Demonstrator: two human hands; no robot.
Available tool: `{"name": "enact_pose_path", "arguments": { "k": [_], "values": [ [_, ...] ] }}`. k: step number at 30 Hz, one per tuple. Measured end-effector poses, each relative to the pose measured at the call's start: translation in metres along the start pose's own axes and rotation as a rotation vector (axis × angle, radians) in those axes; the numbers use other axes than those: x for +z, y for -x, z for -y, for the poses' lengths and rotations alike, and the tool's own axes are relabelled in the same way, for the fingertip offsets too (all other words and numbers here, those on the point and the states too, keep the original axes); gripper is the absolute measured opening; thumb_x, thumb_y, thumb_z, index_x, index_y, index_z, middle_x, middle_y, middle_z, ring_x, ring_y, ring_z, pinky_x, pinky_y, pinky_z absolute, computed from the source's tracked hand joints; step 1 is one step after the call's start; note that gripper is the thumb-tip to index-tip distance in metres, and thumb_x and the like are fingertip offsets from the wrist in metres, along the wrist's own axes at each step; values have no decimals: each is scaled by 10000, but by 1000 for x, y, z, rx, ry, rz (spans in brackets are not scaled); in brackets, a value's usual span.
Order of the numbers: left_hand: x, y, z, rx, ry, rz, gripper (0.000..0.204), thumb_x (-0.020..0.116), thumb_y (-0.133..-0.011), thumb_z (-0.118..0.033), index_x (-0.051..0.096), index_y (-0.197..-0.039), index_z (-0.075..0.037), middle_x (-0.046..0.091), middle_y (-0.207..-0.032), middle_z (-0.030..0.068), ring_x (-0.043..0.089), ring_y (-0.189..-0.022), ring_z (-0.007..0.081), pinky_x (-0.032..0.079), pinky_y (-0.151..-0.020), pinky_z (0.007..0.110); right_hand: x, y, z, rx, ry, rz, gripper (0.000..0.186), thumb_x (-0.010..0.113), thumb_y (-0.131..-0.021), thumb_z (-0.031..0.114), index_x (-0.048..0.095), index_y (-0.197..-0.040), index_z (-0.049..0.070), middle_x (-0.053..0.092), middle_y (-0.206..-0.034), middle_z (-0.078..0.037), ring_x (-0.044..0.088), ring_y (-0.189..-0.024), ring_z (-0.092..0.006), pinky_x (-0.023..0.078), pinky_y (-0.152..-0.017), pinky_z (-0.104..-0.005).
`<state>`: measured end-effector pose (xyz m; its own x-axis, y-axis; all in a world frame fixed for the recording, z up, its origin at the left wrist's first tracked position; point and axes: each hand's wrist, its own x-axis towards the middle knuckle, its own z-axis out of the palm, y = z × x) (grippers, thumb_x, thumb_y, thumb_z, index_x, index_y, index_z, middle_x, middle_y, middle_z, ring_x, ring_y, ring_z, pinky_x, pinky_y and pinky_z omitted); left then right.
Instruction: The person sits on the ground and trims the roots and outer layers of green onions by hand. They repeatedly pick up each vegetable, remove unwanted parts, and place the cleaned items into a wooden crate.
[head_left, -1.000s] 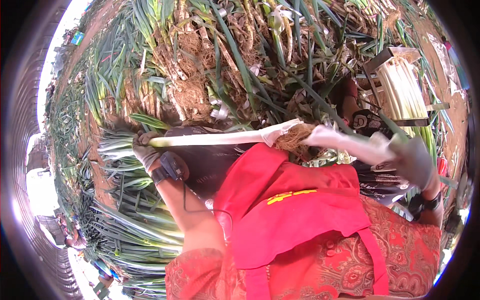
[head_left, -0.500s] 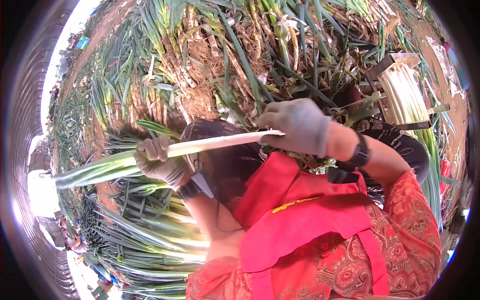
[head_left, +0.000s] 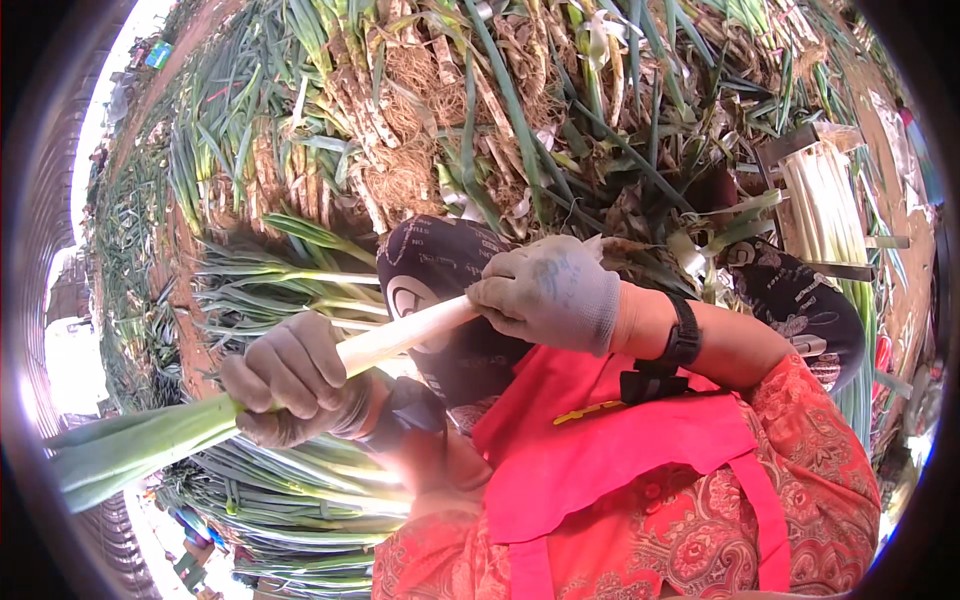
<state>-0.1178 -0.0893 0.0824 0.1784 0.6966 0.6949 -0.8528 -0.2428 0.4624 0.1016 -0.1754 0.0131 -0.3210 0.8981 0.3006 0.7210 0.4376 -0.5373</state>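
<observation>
Both of my gloved hands are on one long green onion (head_left: 405, 337), held slantwise above my lap. My left hand (head_left: 295, 378) is wrapped round the stalk where white turns to green, and the leaves run out to the lower left. Higher and to the right, my right hand (head_left: 555, 292) is closed on the white shank near its root end. Its fingers hide most of that end, and only a pale tip shows past the knuckles.
Untrimmed green onions (head_left: 410, 100) with brown roots are heaped in front of me. Peeled ones (head_left: 310, 465) lie at my left. On the right, a frame-like stand (head_left: 840, 137) holds a bundle of white stalks (head_left: 825, 205). Dark-clothed knees (head_left: 440, 260) are below my hands.
The onion has tilted more steeply, its leaves swinging down to the left. My left hand has come lower and nearer; my right hand now covers the root end, which showed before.
</observation>
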Motion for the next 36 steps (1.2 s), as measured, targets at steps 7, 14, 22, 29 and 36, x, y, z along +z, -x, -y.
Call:
{"name": "enact_pose_path", "arguments": {
  "k": [7, 14, 22, 29, 36],
  "values": [
    [13, -4, -3, -36, 65, 94, 295, 658, -932, -163, 462, -721, -98, 482, -496, -11, 447, -338, 64, 459, -340, 231, 3, 6, -15, 363, -288, -157, 127, 638, -842, 223, 662, -837, 98, 671, -830, -103, 683, -771, -327, 544, -663, -422],
    [9, -10, -11, -154, 213, 479, 238, 740, -837, -163, 548, -724, -77, 518, -457, -8, 497, -341, 81, 491, -361, 242, -15, 35, -58, 411, -570, -223, 253, 759, -805, 278, 699, -916, 59, 685, -805, -98, 672, -710, -275, 532, -647, -360],
    [24, -28, -10, -290, 261, 736, 202, 744, -864, -119, 636, -772, 25, 580, -579, 91, 585, -455, 188, 548, -451, 349, 6, 34, -14, -8, -100, 11, 144, 707, -805, 270, 679, -834, 131, 641, -799, -41, 683, -722, -250, 542, -610, -377],
    [27, -23, -9, -274, 243, 697, 168, 754, -829, -90, 646, -763, 21, 583, -585, 91, 588, -462, 194, 544, -449, 351, 9, 31, -13, -18, -48, 24, 110, 685, -786, 238, 649, -821, 140, 636, -808, -43, 682, -702, -252, 536, -598, -402],
    [25, -20, -2, -243, 358, 667, 205, 759, -842, -102, 634, -722, 8, 565, -537, 78, 563, -418, 171, 511, -393, 334, -2, 25, -23, -133, -296, 34, 158, 699, -775, 212, 599, -817, 98, 608, -860, -72, 661, -718, -310, 529, -617, -431]
  ]
}}
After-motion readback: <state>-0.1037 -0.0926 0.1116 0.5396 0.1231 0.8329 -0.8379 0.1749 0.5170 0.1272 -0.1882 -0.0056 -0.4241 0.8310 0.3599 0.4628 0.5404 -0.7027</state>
